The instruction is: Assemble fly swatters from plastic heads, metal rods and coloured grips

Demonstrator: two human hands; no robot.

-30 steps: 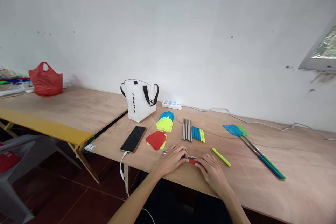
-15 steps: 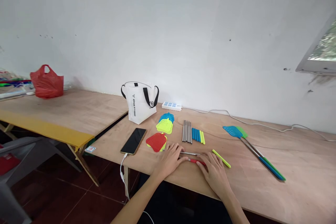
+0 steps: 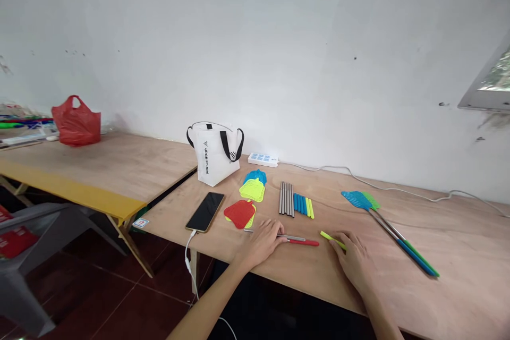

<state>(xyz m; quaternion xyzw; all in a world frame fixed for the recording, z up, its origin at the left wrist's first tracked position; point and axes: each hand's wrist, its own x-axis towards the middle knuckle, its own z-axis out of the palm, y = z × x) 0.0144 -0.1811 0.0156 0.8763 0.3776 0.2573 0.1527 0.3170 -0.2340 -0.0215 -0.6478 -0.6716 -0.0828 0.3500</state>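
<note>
My left hand (image 3: pixel 263 241) lies closed over two thin metal rods near the table's front edge. One rod ends in a red handle grip (image 3: pixel 305 243); the other metal rod (image 3: pixel 295 237) runs bare beside it. Between the fingers and thumb of my right hand (image 3: pixel 354 259) is a yellow handle grip (image 3: pixel 329 236), tilted on the table. Just beyond my left hand, a red fly swatter head (image 3: pixel 240 213) overlaps a yellow one. Further back, yellow swatter heads (image 3: pixel 252 190) overlap blue ones (image 3: pixel 255 175).
Several metal tubes (image 3: pixel 286 199) lie beside blue grips (image 3: pixel 300 203) and yellow grips (image 3: pixel 309 208). Two long-handled fly swatters (image 3: pixel 392 231) rest at right. A phone (image 3: pixel 205 212) on a cable, a white bag (image 3: pixel 217 162) and a power strip (image 3: pixel 263 159) stand left and behind.
My right hand has left the red grip and moved right onto the yellow grip. My left hand stays on the rods. The view has shifted slightly.
</note>
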